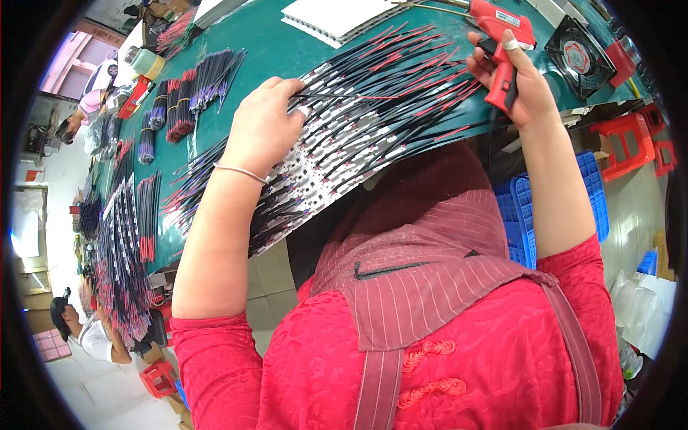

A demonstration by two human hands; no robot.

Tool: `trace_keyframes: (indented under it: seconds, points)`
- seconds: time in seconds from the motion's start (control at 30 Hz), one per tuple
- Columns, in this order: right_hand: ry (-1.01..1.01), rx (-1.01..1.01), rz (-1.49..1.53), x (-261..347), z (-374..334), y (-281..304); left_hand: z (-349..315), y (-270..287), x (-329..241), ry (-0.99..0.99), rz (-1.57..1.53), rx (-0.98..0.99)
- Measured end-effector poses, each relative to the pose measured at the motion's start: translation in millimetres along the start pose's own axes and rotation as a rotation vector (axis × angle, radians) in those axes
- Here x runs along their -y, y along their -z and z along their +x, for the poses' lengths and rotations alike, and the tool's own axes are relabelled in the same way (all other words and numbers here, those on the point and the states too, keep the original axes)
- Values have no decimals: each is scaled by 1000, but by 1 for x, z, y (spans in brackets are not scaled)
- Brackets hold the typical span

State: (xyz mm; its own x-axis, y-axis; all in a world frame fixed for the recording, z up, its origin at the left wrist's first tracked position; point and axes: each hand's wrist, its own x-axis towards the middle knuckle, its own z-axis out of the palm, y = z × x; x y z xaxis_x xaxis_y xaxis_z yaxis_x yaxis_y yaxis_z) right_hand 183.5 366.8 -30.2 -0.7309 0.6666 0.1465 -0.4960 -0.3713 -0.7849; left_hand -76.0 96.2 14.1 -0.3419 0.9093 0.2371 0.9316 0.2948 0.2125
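My right hand (534, 89) is wrapped round the grip of a red soldering gun (507, 27), whose thin metal front points left over the table. My left hand (261, 122) reaches over rows of white strips (315, 175) with many thin black and red wires (423, 93) laid across them. Its thumb and forefinger are pinched together at the end of a black wire (326, 95) that runs off to the right. The exact grip at the fingertips is partly hidden. White wrapping shows on a digit of each hand.
Wire bundles (183, 100) lie on the green table (261, 43) at the left. A white panel (337, 18) is at the back, a black fan (580, 57) at the right. Blue crates (519, 215) and red stools (623, 143) stand below. Two other people are at the far left.
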Motion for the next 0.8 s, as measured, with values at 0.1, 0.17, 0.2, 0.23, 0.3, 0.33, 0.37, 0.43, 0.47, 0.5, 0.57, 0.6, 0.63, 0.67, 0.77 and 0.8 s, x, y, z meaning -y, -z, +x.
trace_keyframes:
  seconds: [0.1, 0.17, 0.2, 0.23, 0.3, 0.33, 0.37, 0.43, 0.47, 0.5, 0.57, 0.6, 0.63, 0.67, 0.77, 0.8]
  points:
    - [-2, -11, -28, -1, 1, 0, 1, -2, -2, -20, 8, -26]
    - [-2, -17, -35, -1, 1, 0, 2, -4, -3, -81, 104, -49]
    - [0, -20, -39, -1, 2, 0, 3, -5, -2, -81, 101, -49]
    - [-1, -21, -40, -1, 3, 2, 3, -6, 0, -103, 97, -54]
    - [-1, 58, -13, -1, 4, 6, 3, -6, 1, -125, 91, -57]
    - [-2, 55, -12, -1, 3, 6, 4, -4, 1, -126, 81, -52]
    - [-13, 36, -11, 0, 3, 5, 4, -2, 1, -128, 70, -47]
    - [-25, 17, -8, 0, 3, 4, 3, -1, 4, -131, 18, -47]
    - [-27, -10, -11, 0, 4, 2, 3, 0, 4, -133, -34, -48]
    - [-27, -38, -15, -1, 3, 2, 2, 3, 1, -85, -102, -18]
    - [-24, -25, -17, -1, 5, 7, 4, 1, 7, -107, -147, 2]
    - [-24, -4, -17, -1, 6, 7, 4, 2, 8, -122, -190, 18]
    - [-25, -5, -16, -1, 5, 5, 2, 4, 8, -191, -161, 25]
    - [-55, -47, 14, -1, 4, 2, 2, 4, 6, -192, -161, 27]
    - [-89, -93, 41, 0, 1, -3, 3, 3, 1, -200, -46, 88]
    - [-90, -97, 39, 1, 0, -4, 3, 3, 1, -202, -46, 88]
